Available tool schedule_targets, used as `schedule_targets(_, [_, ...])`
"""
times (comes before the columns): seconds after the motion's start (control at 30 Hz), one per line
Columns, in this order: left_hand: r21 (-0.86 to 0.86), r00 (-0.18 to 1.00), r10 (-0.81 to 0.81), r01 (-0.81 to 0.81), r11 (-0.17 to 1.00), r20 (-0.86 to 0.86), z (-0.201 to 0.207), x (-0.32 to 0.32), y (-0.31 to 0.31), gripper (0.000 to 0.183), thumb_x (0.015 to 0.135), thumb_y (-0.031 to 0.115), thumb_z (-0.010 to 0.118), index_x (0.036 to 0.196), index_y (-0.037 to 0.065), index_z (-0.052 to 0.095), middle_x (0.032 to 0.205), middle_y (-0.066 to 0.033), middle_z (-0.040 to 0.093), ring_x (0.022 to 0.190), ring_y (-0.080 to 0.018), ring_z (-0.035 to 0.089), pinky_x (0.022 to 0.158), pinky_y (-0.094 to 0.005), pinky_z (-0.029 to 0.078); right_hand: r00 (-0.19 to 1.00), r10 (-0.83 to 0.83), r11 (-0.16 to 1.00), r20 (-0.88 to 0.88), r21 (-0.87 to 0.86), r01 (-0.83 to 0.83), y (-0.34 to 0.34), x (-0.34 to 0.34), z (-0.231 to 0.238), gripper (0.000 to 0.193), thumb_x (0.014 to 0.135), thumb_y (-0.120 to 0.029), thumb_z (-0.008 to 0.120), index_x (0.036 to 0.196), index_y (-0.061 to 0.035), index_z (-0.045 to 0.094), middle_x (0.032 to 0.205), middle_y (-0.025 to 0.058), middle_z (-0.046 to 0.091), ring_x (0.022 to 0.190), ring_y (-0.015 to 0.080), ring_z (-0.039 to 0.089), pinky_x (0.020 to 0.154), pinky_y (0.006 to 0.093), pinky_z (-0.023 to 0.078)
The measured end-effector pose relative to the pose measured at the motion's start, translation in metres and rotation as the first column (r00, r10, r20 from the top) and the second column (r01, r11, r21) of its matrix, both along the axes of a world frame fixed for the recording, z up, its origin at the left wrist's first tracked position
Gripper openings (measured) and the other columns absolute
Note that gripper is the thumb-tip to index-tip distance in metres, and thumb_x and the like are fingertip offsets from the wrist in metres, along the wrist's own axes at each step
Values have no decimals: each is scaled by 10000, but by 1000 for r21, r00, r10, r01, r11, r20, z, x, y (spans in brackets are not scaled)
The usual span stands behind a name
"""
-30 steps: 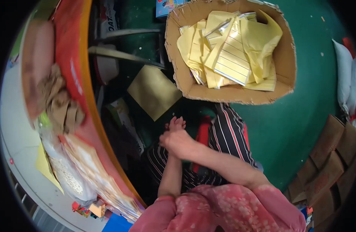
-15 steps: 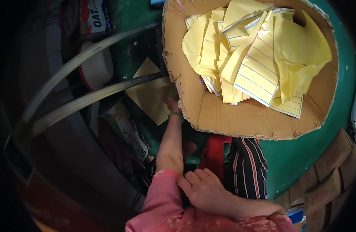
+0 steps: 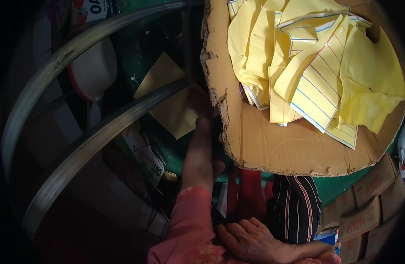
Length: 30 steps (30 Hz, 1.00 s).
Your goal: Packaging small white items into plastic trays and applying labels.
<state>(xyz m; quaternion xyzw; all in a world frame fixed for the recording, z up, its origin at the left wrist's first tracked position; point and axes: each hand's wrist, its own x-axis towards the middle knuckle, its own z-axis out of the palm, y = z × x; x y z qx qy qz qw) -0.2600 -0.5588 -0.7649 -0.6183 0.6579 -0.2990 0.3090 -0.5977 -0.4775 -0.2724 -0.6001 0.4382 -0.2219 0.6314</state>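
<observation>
My left hand [image 3: 199, 100] reaches down past the left edge of a torn-edged, rounded cardboard piece [image 3: 272, 152]. It is in deep shade over a plain yellowish paper sheet [image 3: 174, 119] on the green floor, and its fingers cannot be made out. On the cardboard lies a loose heap of crumpled and folded yellow papers [image 3: 314, 92], some with coloured lines. My right hand [image 3: 250, 237] rests low by my lap, close to my left sleeve, with fingers curled. Whatever may be inside its fingers is hidden.
Two curved metal tubes [image 3: 101, 134] arch across the left side. Beyond them are a white bowl with a red rim [image 3: 94, 70] and printed packets [image 3: 143, 156]. Brown printed packets [image 3: 365, 215] are stacked at lower right. Something red [image 3: 250, 193] stands below the cardboard, beside a striped-clothed leg [image 3: 297, 209].
The cardboard and papers have shifted right in the picture, and the metal tubes appear larger. My right hand has moved down and right, off my left forearm. My left hand is now in darker shade.
</observation>
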Motion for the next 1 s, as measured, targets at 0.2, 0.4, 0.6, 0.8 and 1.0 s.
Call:
schedule_targets(0.2, [662, 760, 647, -453, 597, -63, 19, -100, -26, 679, 759, 342, 615, 1285, -50, 438, 1103, -174, 583, 1008, -328, 554, 918, -440, 378, 998, 3, 984, -70, 180, 10, -5, -1, -23, 425, 784, -178, 550, 1164, 9, 517, 910, 99, 515, 813, 229, 503, 715, 337, 386])
schedule_targets(0.4, [495, 548, 502, -174, 851, -670, 31, 22, -24, 743, 727, 311, 687, 1295, -66, 394, 1119, -242, 569, 1098, -338, 524, 951, -396, 413, 996, 84, 982, 43, 167, -90, -9, 1, -21, 415, 799, -208, 526, 1157, 1, 524, 934, 103, 533, 823, 245, 519, 737, 353, 397])
schedule_targets(0.6, [168, 213, 187, -101, 980, -959, 105, -45, -140, 618, 850, 314, 595, 1316, -33, 386, 1270, -268, 450, 1233, -372, 382, 1048, -417, 291, 1000, 16, 956, 15, 292, -19, -12, -12, -39, 460, 790, -277, 536, 1149, 11, 532, 937, 118, 548, 817, 265, 529, 731, 352, 413])
schedule_targets(0.8, [-89, 360, -149, 179, 980, -921, 41, -82, -285, 544, 858, 304, 588, 1293, 9, 449, 1284, -261, 454, 1233, -422, 374, 1067, -449, 269, 971, -110, 941, -211, 293, 170, -16, -22, -46, 405, 719, -162, 648, 1067, 32, 574, 834, 128, 554, 728, 284, 548, 650, 371, 451])
schedule_targets(1.0, [389, 456, 298, 118, 914, -839, 49, -90, -314, 518, 852, 327, 586, 1236, -10, 502, 1300, -245, 452, 1198, -411, 426, 1025, -460, 322, 951, -176, 908, -253, 332, 256, -26, -23, -56, 387, 704, -135, 674, 1042, 30, 584, 812, 121, 568, 705, 284, 559, 630, 368, 458])
